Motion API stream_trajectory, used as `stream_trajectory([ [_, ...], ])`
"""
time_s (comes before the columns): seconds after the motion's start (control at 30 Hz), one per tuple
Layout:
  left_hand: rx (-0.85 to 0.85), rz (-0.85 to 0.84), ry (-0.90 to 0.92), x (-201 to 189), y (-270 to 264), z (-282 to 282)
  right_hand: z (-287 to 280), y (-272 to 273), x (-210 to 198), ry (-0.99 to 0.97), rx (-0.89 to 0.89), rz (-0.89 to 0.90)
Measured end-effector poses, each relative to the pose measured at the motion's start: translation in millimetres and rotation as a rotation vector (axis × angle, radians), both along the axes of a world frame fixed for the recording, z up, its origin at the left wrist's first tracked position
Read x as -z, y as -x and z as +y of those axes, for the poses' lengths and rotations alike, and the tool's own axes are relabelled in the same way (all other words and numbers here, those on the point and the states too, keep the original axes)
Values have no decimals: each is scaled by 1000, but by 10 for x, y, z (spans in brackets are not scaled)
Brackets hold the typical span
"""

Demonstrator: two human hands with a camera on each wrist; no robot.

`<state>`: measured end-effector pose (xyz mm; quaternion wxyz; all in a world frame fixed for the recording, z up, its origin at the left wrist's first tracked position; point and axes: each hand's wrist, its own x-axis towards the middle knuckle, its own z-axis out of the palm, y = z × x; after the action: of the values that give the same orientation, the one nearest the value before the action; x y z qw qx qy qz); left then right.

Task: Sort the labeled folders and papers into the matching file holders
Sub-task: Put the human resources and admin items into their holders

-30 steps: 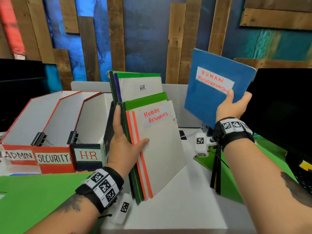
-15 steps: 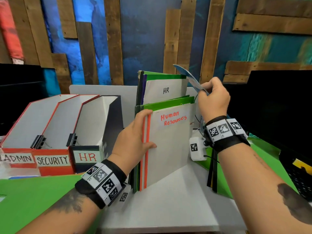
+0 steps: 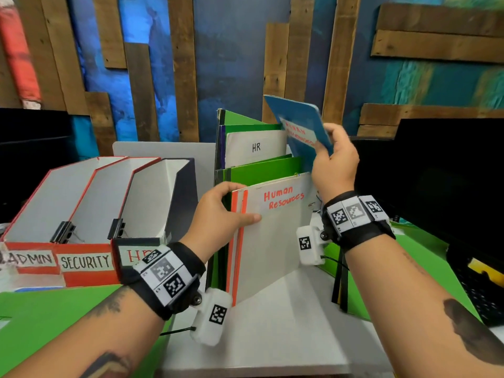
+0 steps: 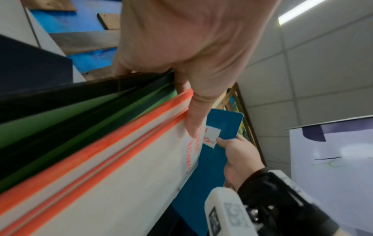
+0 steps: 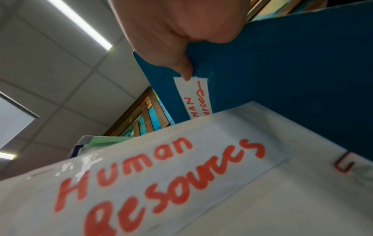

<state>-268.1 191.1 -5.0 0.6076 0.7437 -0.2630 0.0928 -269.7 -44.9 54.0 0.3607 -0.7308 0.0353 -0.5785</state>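
Half the HR holder label (image 3: 136, 256) hidden.

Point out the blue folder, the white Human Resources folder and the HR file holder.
blue folder (image 3: 302, 118): head view, upper cover.
white Human Resources folder (image 3: 275, 241): head view, front cover.
HR file holder (image 3: 185, 192): head view, dark side wall.

Both forearms reach forward with black marker-tagged wristbands on, the left hand (image 3: 218, 214) clamping thumb-over-front on an upright stack of green and orange-edged white folders (image 3: 270, 236), the right hand (image 3: 334, 165) raised higher, pinching a tilted blue card folder (image 3: 300, 124).
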Motion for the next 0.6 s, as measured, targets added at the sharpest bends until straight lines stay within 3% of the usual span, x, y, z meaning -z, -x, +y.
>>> stream_trajectory([
  [0.17,7,66,7,181,-114,-102,166,34,46,53,68,-48],
  [0.33,64,73,111,207,-141,-122,204,174,-160,2,142,-285],
  [0.6,140,128,264,151,-178,-187,362,479,-634,56,49,-568],
])
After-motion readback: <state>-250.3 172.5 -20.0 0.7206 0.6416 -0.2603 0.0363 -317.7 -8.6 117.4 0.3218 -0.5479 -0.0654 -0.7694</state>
